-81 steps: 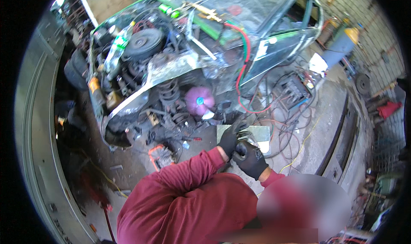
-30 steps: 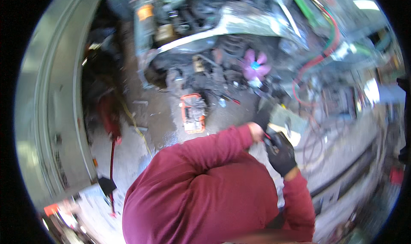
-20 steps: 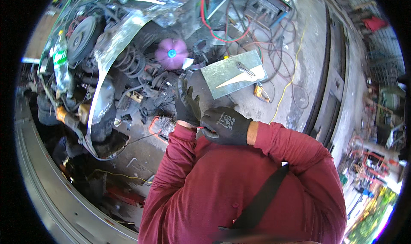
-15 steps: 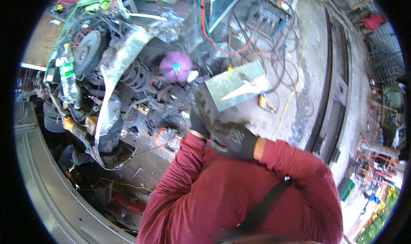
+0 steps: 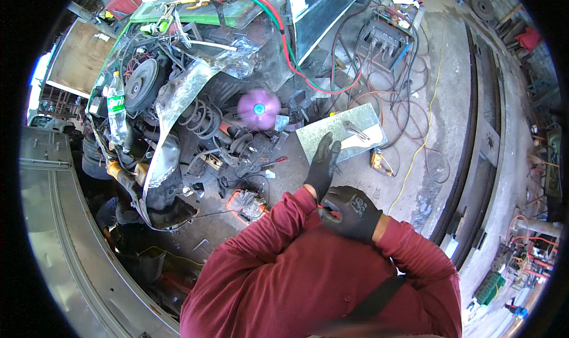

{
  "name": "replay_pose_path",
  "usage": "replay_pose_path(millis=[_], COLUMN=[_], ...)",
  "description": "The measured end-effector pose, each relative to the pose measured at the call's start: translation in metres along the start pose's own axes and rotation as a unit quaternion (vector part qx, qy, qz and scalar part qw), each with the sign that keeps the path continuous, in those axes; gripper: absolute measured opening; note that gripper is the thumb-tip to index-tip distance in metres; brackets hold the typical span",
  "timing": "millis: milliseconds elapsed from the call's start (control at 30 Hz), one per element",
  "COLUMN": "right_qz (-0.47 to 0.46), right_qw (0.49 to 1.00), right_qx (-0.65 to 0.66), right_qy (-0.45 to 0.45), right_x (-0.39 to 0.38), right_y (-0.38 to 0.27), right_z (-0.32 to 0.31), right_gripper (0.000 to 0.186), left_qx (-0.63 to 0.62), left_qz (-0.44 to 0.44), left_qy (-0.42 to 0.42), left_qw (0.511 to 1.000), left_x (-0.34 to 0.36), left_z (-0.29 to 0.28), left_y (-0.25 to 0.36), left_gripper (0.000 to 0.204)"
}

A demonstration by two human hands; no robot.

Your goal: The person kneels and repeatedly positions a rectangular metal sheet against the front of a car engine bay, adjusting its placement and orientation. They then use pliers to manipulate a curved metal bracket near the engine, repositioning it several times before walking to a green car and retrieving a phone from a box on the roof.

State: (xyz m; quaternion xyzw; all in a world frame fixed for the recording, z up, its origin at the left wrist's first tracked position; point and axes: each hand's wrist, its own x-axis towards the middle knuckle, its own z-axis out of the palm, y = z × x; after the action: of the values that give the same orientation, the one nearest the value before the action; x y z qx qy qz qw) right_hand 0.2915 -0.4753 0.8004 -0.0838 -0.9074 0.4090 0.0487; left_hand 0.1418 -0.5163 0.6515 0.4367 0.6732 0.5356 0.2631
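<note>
Both my hands wear dark work gloves and are held close together in front of my chest. My left hand (image 5: 324,167) points away from me with its fingers stretched out, its tips over the near edge of a grey sheet-metal piece (image 5: 313,135). At its wrist my right hand (image 5: 354,212) is closed, the fingers pinching the left glove's cuff. On the sheet lie a pale, tapering flat piece (image 5: 370,137) and a metal plier-like hand tool (image 5: 354,130).
A stripped car front with a coil spring (image 5: 201,120) stands left, beside a purple-bladed fan (image 5: 259,109). Farther right is a welding machine (image 5: 382,44) with tangled cables. A yellow power tool (image 5: 380,162) and an orange-framed item (image 5: 246,206) lie on the floor.
The view has shifted, and the surroundings appear farther right and lower. My left hand's fingers now show stretched out over the sheet's near edge; my right hand stays at the left wrist.
</note>
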Motion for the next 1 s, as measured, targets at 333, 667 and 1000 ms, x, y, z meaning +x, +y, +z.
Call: replay_pose_path(millis=[333,667,1000], right_qz=[-0.034,0.012,0.37], right_qw=[0.997,0.982,0.9], right_qx=[-0.004,0.092,-0.05], right_qy=[0.069,0.164,0.226], right_x=[-0.129,-0.268,-0.494], right_y=[0.053,0.119,0.293], right_z=[-0.077,-0.151,-0.154], right_gripper=[0.021,0.027,0.024], left_qx=[-0.048,0.09,0.516], left_qz=[-0.02,-0.062,-0.183], left_qy=[-0.003,-0.114,-0.59], left_qw=[0.999,0.987,0.593], left_x=[0.016,0.019,-0.087], left_z=[0.159,0.244,0.124], left_y=[0.04,-0.005,-0.198], left_gripper=[0.096,0.111,0.049])
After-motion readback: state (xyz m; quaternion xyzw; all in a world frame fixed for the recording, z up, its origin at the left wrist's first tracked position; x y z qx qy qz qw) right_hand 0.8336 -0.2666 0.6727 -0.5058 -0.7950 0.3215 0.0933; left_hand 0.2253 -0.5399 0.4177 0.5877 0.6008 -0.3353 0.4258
